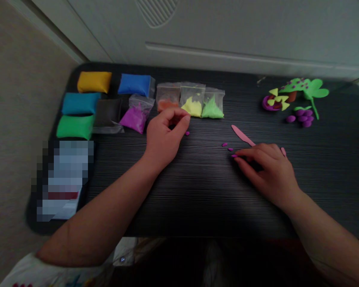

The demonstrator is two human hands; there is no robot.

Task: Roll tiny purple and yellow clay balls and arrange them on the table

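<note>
The right hand [269,167] covers the middle of the knife [242,134], its thumb and forefinger closed on a purple bit [233,156] just left of the knife, near 2 loose bits [224,144]. Farther left of the knife, the left hand [164,135] curls beside a purple scrap [187,133]; I cannot tell whether its fingertips meet or hold anything. The grapes [305,116] lie right of the knife.

Far left, a tablet [67,169] lies flat, screen pixelated! Pale panelling [242,24] rises behind the dark table [182,199], with floor [12,131] alongside.
</note>
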